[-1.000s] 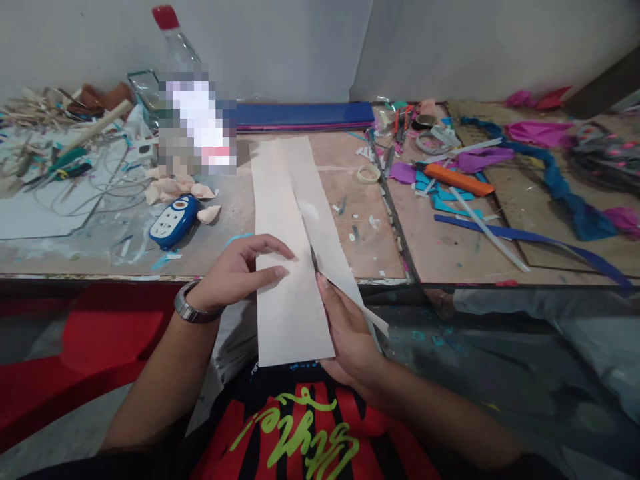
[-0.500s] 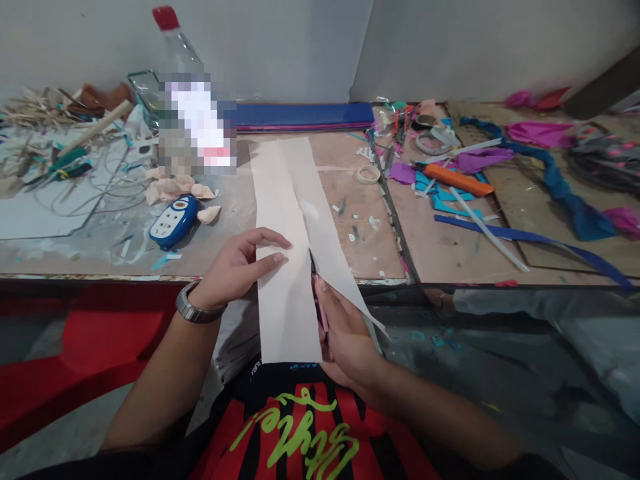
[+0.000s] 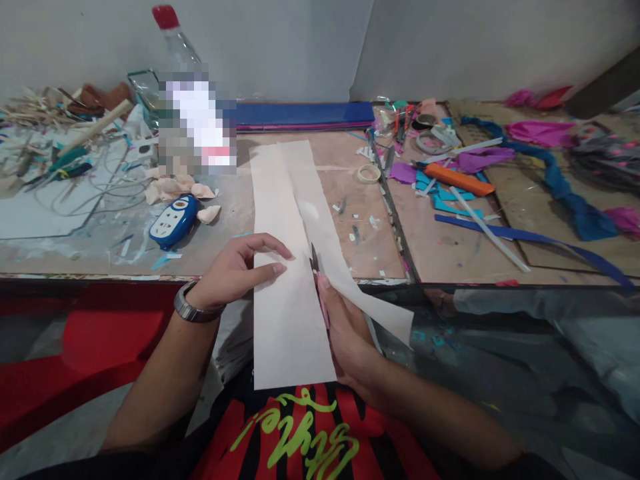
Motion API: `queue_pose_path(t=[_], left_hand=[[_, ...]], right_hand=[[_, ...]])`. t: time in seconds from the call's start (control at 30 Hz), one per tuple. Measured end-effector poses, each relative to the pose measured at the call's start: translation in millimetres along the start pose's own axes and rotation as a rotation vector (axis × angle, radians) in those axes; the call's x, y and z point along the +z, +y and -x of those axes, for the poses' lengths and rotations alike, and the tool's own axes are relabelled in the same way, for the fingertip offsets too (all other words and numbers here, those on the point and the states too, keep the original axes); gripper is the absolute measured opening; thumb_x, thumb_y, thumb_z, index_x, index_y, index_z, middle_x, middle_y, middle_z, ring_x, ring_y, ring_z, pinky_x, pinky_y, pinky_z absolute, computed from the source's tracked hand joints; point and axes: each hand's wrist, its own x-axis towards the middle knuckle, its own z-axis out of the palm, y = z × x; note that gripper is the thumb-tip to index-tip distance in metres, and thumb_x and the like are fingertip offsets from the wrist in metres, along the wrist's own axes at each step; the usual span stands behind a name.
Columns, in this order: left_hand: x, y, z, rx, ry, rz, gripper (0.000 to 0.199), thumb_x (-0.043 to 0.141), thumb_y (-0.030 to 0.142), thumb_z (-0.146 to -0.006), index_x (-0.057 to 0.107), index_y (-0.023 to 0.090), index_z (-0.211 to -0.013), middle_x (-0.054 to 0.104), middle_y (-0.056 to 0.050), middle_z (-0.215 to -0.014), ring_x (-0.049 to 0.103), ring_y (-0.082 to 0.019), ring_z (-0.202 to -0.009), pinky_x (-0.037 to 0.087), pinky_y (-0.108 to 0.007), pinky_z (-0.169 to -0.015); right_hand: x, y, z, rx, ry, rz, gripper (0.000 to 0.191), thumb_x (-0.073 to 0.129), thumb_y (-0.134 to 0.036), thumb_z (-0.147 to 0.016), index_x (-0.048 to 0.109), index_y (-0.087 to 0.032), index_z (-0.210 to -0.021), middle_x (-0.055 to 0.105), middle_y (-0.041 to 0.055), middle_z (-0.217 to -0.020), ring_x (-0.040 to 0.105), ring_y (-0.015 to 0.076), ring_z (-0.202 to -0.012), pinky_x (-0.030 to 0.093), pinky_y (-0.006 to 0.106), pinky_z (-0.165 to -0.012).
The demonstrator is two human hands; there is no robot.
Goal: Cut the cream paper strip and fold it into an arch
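Observation:
A long sheet of white paper (image 3: 290,313) extends from the table over its front edge towards my lap, with a lengthwise slit parting its right strip. My left hand (image 3: 245,263) holds the paper's left side; thumb and index finger lie on top, and the other fingers are mostly hidden. Scissors (image 3: 314,257) with pinkish handles are in my right hand (image 3: 345,327), fingers closed around them. Their dark blades are slightly apart and stand along the slit. The loose right strip (image 3: 390,317) bends outward over my right hand.
A blue-and-white power socket (image 3: 175,221) lies left of the paper, near a bottle with a red cap (image 3: 165,17). Right of the paper are a tape roll (image 3: 369,174), an orange cutter (image 3: 459,179) and coloured scraps. A red chair (image 3: 115,327) stands at lower left.
The paper's near end has come closer to me and lies flatter. The cut strip swings further out to the right. The scissors' blades have opened and sit more upright, clear of the paper's fold.

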Motion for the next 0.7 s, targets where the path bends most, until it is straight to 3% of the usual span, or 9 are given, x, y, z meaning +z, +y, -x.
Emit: queue_pose_path(t=[0.1,0.37,0.5,0.7], left_hand=[[-0.3,1.7,-0.1,0.046,-0.002,-0.049,0.021,0.078,0.034,-0.086,0.076,0.017,-0.097,0.076,-0.008,-0.099,0.065,-0.015,-0.080,0.050,-0.024,-0.067],[-2.2,3.7,-0.5,0.091,-0.029,-0.107,0.019,0.076,0.034,-0.088,0.078,0.017,-0.097,0.076,-0.008,-0.099,0.067,-0.017,-0.087,0.051,-0.027,-0.075],[-1.8,4.7,-0.3,0.081,-0.029,-0.098,0.019,0.077,0.033,-0.087,0.078,0.017,-0.096,0.076,-0.008,-0.098,0.066,-0.017,-0.085,0.050,-0.026,-0.071],[1.2,3.9,0.4,0.009,-0.021,0.011,0.020,0.075,0.035,-0.089,0.076,0.017,-0.098,0.073,-0.006,-0.094,0.061,-0.011,-0.071,0.045,-0.022,-0.058]], right_hand=[[0.4,-2.8,-0.1,0.092,0.006,-0.047,0.048,0.074,-0.062,-0.083,0.076,-0.022,-0.110,0.080,0.0077,-0.113,0.068,0.0313,-0.125,0.056,0.044,-0.107],[1.1,-3.4,-1.3,0.082,-0.045,-0.087,0.045,0.074,-0.060,-0.084,0.075,-0.024,-0.111,0.078,0.0063,-0.122,0.065,0.0311,-0.130,0.055,0.046,-0.110],[0.7,-3.8,-1.2,0.107,-0.034,-0.093,0.049,0.077,-0.063,-0.081,0.075,-0.024,-0.111,0.076,0.0056,-0.128,0.066,0.0321,-0.128,0.053,0.048,-0.112],[0.8,-0.3,-1.2,0.126,-0.037,-0.107,0.051,0.077,-0.063,-0.080,0.077,-0.022,-0.110,0.080,0.0077,-0.115,0.072,0.0325,-0.115,0.058,0.049,-0.104]])
